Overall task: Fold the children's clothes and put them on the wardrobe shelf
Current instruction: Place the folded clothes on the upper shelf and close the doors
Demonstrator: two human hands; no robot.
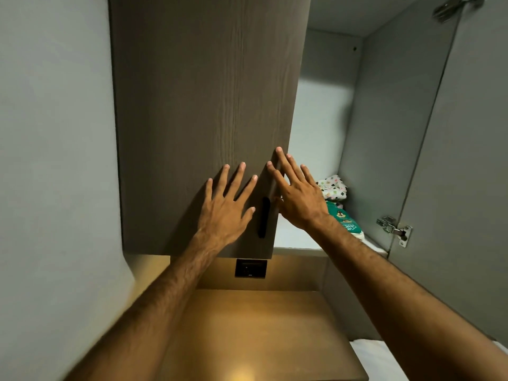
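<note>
Folded children's clothes lie on the wardrobe shelf (297,240): a white piece with a clover print (334,189) at the back and a green piece with a cartoon print (343,220) in front of it. My left hand (228,207) rests flat, fingers spread, on the front of the dark wood left door (198,105), beside its black handle (263,218). My right hand (298,196) is open, fingers on that door's free edge, partly hiding the clothes. Neither hand holds anything.
The grey right door (453,160) stands swung open, its metal hinge (394,229) showing. Below the wardrobe are a black wall socket (250,268) and a lit wooden table top (255,325). White bedding (384,361) shows at the bottom right. A grey wall fills the left.
</note>
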